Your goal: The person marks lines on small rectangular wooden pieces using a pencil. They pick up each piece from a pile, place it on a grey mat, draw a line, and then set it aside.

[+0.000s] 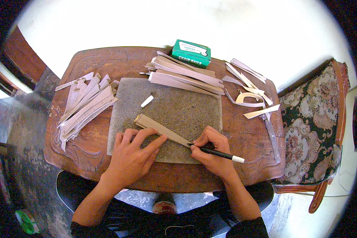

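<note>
A long, tapered grey-brown cardboard-like strip [154, 126], with a yellowish wide end, lies slantwise on a dark speckled board [178, 105]. My left hand [135, 152] lies over its lower side, fingers spread, fingertips pressing on the strip. At the narrow end my right hand [212, 152] is closed around a black marker pen [217, 152] with a white end. The pen's tip touches the strip or sits just at its end. A loose white pen cap [147, 101] lies on the board above the strip.
Stacks of similar strips lie left [89, 105] and behind the board [186, 77]. A green cardboard box [191, 53] stands at the back. Curled pale offcuts [250, 95] are scattered right on the carved wooden table [242, 131]. A floral-upholstered chair [311, 123] stands to the right.
</note>
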Available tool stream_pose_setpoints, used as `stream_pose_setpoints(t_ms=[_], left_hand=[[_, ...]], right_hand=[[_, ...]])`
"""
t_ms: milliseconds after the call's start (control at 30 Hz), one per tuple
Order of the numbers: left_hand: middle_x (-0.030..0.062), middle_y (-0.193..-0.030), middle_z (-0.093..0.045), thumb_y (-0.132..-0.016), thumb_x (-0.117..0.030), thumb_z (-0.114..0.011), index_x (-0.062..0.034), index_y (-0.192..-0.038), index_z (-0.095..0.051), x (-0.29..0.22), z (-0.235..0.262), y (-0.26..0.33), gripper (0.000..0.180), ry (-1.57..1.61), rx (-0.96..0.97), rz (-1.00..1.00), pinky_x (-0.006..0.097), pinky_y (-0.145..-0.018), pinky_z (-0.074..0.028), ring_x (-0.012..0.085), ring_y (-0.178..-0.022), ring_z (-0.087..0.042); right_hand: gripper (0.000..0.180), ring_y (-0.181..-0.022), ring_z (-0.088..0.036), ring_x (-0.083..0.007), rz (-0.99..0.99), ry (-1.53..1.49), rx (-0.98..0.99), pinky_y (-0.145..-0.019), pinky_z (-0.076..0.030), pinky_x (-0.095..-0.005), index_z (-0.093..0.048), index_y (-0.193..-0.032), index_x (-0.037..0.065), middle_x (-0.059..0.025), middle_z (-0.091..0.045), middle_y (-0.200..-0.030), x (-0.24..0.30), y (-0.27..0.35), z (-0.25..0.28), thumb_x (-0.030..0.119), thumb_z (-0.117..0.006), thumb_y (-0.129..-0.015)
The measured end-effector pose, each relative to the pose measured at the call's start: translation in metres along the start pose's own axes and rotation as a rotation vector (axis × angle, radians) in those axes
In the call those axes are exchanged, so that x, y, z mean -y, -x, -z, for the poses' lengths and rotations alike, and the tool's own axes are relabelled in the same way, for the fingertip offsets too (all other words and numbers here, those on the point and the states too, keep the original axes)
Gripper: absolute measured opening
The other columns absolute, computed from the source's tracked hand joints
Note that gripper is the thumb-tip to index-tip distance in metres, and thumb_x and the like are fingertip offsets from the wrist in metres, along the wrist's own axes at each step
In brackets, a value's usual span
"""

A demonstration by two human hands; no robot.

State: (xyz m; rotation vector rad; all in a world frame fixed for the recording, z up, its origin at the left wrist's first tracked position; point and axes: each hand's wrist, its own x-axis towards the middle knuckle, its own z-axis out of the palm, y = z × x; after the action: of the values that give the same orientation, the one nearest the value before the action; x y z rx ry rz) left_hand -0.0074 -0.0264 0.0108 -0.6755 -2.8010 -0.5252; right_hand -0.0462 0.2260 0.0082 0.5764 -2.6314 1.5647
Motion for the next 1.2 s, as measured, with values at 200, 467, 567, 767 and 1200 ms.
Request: stream_pose_setpoints(t_ms=[200,467,567,767,1200], left_hand=[[0.0063,-0.127,-0.057,-0.083,-0.016,-0.070,-0.0248,-0.129,-0.067,-0.002,0.005,-0.002,0.048,0.013,0.048,0.005,0.044,-0.092,-0.043,0.0314,-0.106,-0.051],[0.0002,-0.128,-0.056,-0.079,-0.017,-0.070,-0.0274,-0.132,-0.063,0.000,-0.001,0.001,0.054,-0.003,0.009,-0.002,0.043,-0.085,-0.040,0.0267,-0.104,-0.051],[0.0004,-0.128,-0.056,-0.079,-0.017,-0.071,-0.0272,-0.132,-0.063,0.000,-0.002,0.001,0.055,-0.015,0.008,0.005,0.043,-0.086,-0.040,0.0271,-0.105,-0.051],[0.0005,-0.127,-0.055,-0.079,-0.017,-0.071,-0.0260,-0.132,-0.063,-0.001,0.000,0.000,0.055,-0.019,0.023,-0.005,0.044,-0.087,-0.040,0.0272,-0.106,-0.051],[0.0096,-0.125,-0.058,-0.083,-0.014,-0.069,-0.0212,-0.128,-0.068,-0.003,0.004,-0.002,0.046,0.053,0.043,0.028,0.046,-0.096,-0.044,0.0352,-0.107,-0.052]], right_hand=[[0.022,-0.066,-0.058,-0.0243,0.002,-0.053,-0.016,-0.061,-0.046,-0.0342,-0.057,-0.074,0.003,-0.0094,-0.056,-0.073,-0.004,0.001,-0.001,0.009,-0.078,-0.071],[0.020,-0.068,-0.062,-0.0224,-0.001,-0.038,-0.126,-0.063,-0.049,-0.0328,-0.059,-0.075,0.004,-0.0087,-0.062,-0.076,0.014,0.005,0.014,0.010,-0.078,-0.072],[0.021,-0.068,-0.063,-0.0227,-0.013,-0.072,-0.116,-0.062,-0.049,-0.0335,-0.059,-0.075,0.005,-0.0088,-0.062,-0.076,0.023,0.008,0.015,0.010,-0.078,-0.072],[0.021,-0.068,-0.062,-0.0218,-0.063,-0.036,-0.055,-0.062,-0.048,-0.0337,-0.058,-0.074,0.005,-0.0095,-0.061,-0.074,-0.001,0.012,0.006,0.009,-0.078,-0.071],[0.021,-0.067,-0.062,-0.0235,-0.048,-0.018,-0.047,-0.061,-0.048,-0.0337,-0.056,-0.073,0.003,-0.0106,-0.060,-0.073,-0.006,0.007,0.005,0.007,-0.076,-0.069]])
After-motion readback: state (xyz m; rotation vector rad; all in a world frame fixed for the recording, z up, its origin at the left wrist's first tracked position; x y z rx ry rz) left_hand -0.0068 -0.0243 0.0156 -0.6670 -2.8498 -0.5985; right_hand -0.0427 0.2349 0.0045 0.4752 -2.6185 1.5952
